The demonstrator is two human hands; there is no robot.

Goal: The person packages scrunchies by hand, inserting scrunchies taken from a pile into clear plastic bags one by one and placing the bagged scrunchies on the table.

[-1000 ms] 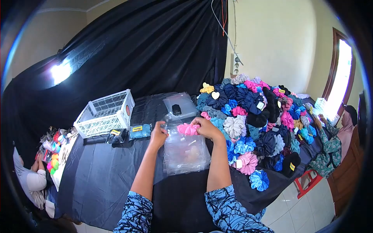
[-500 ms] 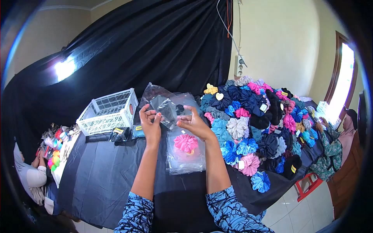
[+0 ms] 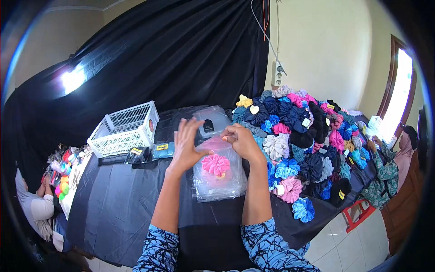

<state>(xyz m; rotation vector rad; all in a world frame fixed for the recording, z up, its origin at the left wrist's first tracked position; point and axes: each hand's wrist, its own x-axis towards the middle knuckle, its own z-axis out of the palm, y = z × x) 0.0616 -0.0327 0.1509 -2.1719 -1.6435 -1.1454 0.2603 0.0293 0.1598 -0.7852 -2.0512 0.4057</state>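
My right hand (image 3: 245, 143) is closed in a pinch on the upper corner of a clear plastic bag (image 3: 230, 152). Just left of it, my left hand (image 3: 185, 144) has its fingers spread, with the thumb near the bag and nothing in its grip. Below both hands a pink scrunchie (image 3: 215, 165) lies on a stack of clear bags (image 3: 217, 192), and I cannot tell if the pinched bag covers it. Behind them, a small black item (image 3: 208, 126) rests on another clear packet (image 3: 213, 114).
A white plastic basket (image 3: 124, 129) stands at the back left, with a black packet (image 3: 137, 155) and a blue packet (image 3: 163, 150) in front. A large scrunchie heap (image 3: 294, 136) fills the right side. People sit at far left (image 3: 38, 204) and far right (image 3: 394, 167).
Both hands have come apart from the clear bag held up between them. The left hand has let go and spread its fingers; the bag is now lower, at the right hand.
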